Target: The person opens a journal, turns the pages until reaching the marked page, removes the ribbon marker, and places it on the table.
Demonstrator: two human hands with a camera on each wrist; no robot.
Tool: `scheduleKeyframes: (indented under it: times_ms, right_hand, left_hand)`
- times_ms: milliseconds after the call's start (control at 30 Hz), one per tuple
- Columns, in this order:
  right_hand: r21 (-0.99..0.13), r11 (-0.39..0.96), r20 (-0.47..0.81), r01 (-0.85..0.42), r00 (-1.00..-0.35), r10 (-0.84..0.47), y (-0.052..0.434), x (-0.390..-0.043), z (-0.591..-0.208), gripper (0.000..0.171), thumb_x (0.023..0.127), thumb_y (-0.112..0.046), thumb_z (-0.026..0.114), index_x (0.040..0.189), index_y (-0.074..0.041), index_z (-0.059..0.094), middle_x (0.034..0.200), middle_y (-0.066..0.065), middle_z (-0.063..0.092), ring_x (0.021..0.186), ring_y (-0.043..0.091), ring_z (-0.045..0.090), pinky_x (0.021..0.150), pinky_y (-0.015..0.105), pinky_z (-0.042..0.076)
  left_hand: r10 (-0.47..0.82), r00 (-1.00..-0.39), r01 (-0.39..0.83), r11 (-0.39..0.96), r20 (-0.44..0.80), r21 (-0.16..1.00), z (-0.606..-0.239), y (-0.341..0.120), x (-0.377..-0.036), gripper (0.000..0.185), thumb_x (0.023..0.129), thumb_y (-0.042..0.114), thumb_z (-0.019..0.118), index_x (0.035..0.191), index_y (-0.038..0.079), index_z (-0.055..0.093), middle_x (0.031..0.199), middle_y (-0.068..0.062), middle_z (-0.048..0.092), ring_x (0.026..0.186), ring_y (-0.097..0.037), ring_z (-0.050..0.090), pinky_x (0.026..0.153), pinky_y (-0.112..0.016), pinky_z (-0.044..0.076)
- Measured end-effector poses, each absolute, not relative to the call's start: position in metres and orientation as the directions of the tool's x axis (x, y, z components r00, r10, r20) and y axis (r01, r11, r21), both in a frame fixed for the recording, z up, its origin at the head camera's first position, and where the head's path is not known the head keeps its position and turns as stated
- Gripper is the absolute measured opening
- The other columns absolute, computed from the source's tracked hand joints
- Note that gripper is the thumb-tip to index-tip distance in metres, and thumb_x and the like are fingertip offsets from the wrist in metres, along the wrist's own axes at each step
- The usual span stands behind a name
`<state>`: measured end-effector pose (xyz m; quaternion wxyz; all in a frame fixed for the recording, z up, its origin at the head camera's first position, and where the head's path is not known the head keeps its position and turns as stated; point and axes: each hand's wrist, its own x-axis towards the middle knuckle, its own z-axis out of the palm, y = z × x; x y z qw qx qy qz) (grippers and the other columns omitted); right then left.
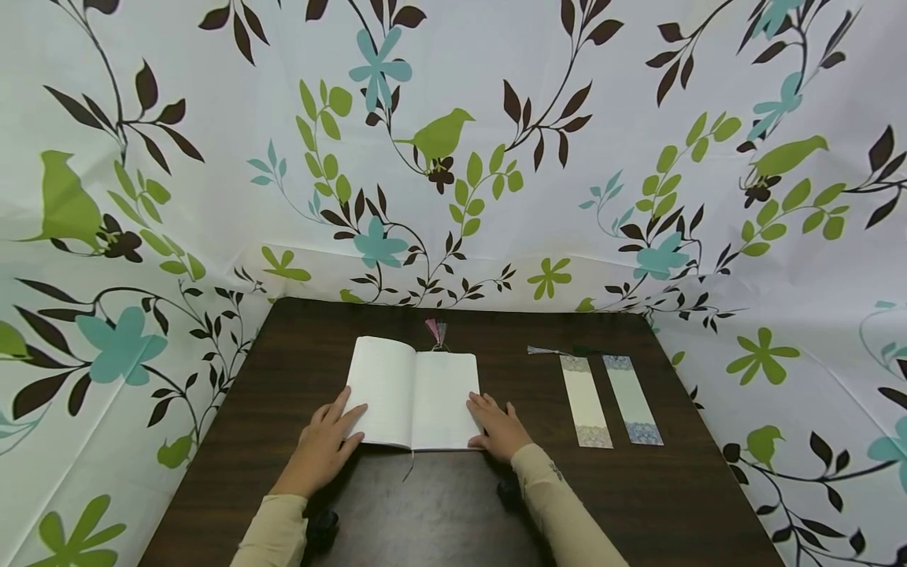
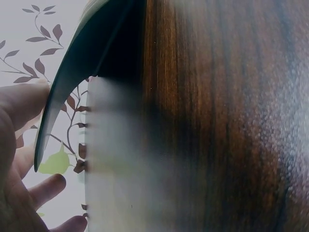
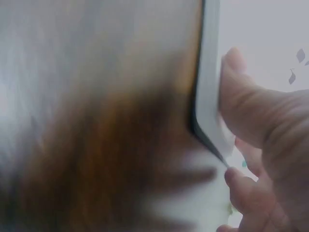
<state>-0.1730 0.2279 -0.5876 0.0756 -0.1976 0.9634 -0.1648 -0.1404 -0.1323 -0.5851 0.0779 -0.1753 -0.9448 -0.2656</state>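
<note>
An open white-paged book lies in the middle of the dark wooden table. My left hand rests at its lower left edge, fingers straight across the page. The left wrist view shows the dark cover curving up beside my thumb. At the lower right corner my right hand lies flat, and the thumb presses against the page edge. A pink tassel pokes out at the book's top, and a thin ribbon trails from its bottom.
Two long patterned bookmarks lie side by side to the right of the book, with tassels at their far ends. A floral curtain walls in the table at the back and on both sides.
</note>
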Motion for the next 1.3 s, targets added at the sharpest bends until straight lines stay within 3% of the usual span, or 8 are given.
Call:
scheduleKeyframes:
  times_ms: [367, 767, 1000, 1133, 1300]
  right_hand:
    - [-0.384, 0.866, -0.099, -0.320, -0.918, -0.383, 0.236, -0.176, -0.585, 0.082, 0.078, -0.025, 0.085, 0.151, -0.009, 0.050, 0.160, 0.006, 0.041, 0.147, 0.043, 0.032, 0.109, 0.077, 0.016]
    - [-0.267, 0.881, 0.092, -0.390, -0.920, -0.380, 0.230, -0.178, -0.594, 0.065, 0.079, -0.032, 0.083, 0.136, -0.009, 0.065, 0.148, 0.009, 0.055, 0.136, 0.039, 0.049, 0.106, 0.075, 0.027]
    - [-0.302, 0.902, 0.118, -0.307, -0.951, -0.285, 0.223, -0.179, -0.601, 0.086, 0.082, -0.042, 0.081, 0.150, -0.002, 0.046, 0.160, 0.021, 0.034, 0.148, 0.043, 0.028, 0.108, 0.077, 0.018]
    - [-0.308, 0.903, 0.111, -0.300, -0.954, -0.279, 0.214, -0.179, -0.601, 0.086, 0.086, -0.045, 0.078, 0.150, 0.002, 0.044, 0.162, 0.024, 0.028, 0.150, 0.045, 0.020, 0.108, 0.079, 0.011]
    - [-0.490, 0.784, 0.102, -0.381, -0.918, -0.383, 0.199, -0.175, -0.593, 0.089, 0.089, -0.036, 0.077, 0.156, 0.001, 0.032, 0.163, 0.023, 0.028, 0.151, 0.042, 0.022, 0.111, 0.075, 0.009]
  left_hand:
    - [0.297, -0.924, 0.378, 0.804, 0.240, 0.459, -0.585, -0.132, -0.141, 0.050, 0.098, 0.024, 0.070, 0.145, 0.015, 0.057, 0.163, -0.018, 0.029, 0.133, -0.052, 0.041, 0.092, -0.075, 0.039]
    - [0.282, -0.934, 0.355, 0.808, 0.221, 0.470, -0.585, -0.132, -0.138, 0.049, 0.099, 0.025, 0.069, 0.145, 0.016, 0.057, 0.164, -0.018, 0.029, 0.134, -0.050, 0.039, 0.093, -0.075, 0.039]
    - [0.285, -0.934, 0.354, 0.809, 0.215, 0.469, -0.587, -0.133, -0.139, 0.050, 0.099, 0.025, 0.068, 0.146, 0.016, 0.056, 0.164, -0.018, 0.028, 0.135, -0.049, 0.038, 0.094, -0.075, 0.038]
    - [0.284, -0.932, 0.359, 0.808, 0.226, 0.467, -0.589, -0.133, -0.140, 0.050, 0.099, 0.025, 0.069, 0.146, 0.015, 0.056, 0.163, -0.018, 0.029, 0.134, -0.050, 0.039, 0.093, -0.075, 0.038]
    - [0.286, -0.933, 0.358, 0.807, 0.220, 0.469, -0.591, -0.133, -0.140, 0.050, 0.099, 0.025, 0.068, 0.146, 0.015, 0.056, 0.163, -0.019, 0.028, 0.134, -0.050, 0.038, 0.092, -0.075, 0.038]
